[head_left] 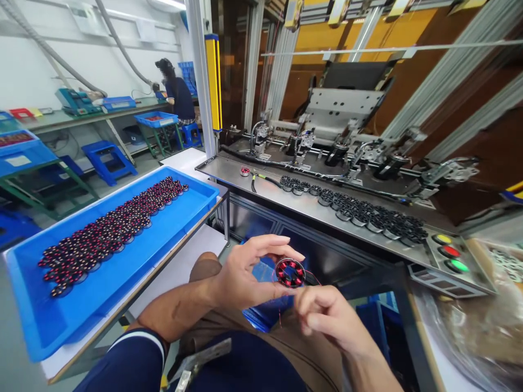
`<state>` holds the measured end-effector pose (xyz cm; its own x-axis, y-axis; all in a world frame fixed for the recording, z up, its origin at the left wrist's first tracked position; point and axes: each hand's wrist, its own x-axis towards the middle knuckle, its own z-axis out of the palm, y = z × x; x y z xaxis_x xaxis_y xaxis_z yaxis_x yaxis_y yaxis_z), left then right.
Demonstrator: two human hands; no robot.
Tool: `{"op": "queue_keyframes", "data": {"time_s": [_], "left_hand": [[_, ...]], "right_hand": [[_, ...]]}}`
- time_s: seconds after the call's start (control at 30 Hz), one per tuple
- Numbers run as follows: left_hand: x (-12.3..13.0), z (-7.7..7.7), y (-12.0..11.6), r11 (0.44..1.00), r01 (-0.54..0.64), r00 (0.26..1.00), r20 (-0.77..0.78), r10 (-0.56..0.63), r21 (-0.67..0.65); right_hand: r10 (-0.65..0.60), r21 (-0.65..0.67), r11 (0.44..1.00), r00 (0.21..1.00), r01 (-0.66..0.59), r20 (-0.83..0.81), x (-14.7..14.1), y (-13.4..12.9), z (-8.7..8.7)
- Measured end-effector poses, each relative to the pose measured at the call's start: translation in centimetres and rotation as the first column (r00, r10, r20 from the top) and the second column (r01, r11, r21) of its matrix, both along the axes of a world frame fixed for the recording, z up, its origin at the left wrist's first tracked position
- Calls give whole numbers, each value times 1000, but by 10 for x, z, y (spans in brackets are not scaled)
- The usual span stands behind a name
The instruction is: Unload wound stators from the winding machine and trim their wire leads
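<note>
A small ring-shaped motor stator with red coils and a dark rim is held upright above my lap. My left hand grips it by the edge between thumb and fingers. Thin copper wire ends stick out from its right side and hang below it. Close to its lower right, my right hand is closed, fingers curled together. A dark slim shape shows just above those fingers, but what they hold is hidden.
Left, a blue tray holds rows of wound stators. Ahead, black stator cores line the machine's metal ledge, with one red-wound stator. A button box and plastic bag stand right. A person sits far left.
</note>
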<state>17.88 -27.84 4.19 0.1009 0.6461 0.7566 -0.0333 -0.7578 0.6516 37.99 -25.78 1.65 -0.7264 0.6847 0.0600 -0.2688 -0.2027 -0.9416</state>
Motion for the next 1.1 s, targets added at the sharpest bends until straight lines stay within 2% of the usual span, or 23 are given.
{"op": "queue_keyframes", "data": {"time_s": [0.1,0.27,0.4,0.5,0.6,0.7,0.83,0.93,1.03,1.1], "left_hand": [[2,-5,7,998,-47,999,6,47,33],[3,-13,14,995,-95,995,3,95,38],[-1,-18,17,992,-122,993,-8,122,17],[-2,-22,18,988,-152,988,-15,152,-8],[-2,-25,18,983,-181,983,-18,181,-12],[-1,-28,19,983,-185,983,-1,185,-18],[-4,-32,21,986,-142,989,23,144,-90],[-8,-34,22,973,-77,994,65,93,-217],[-12,-34,21,944,30,994,106,5,-328],[-13,-33,19,933,110,991,107,-77,-342]], "right_hand": [[-111,-90,990,993,107,-38,-22,-15,-9],[-209,-314,933,976,177,-68,-42,-29,-4],[-199,-322,932,977,165,-76,-43,-25,-11],[-233,-320,926,970,199,-70,-49,-22,-14],[-285,-329,907,958,265,-14,-55,-19,-11],[-282,-353,892,958,283,56,-55,-17,-7],[-254,-292,916,961,275,108,-48,-23,-6],[-254,-215,931,945,296,204,-38,-27,-3],[-184,-139,966,956,219,227,-24,-17,2],[-181,-63,979,967,195,181,-16,-4,6]]}}
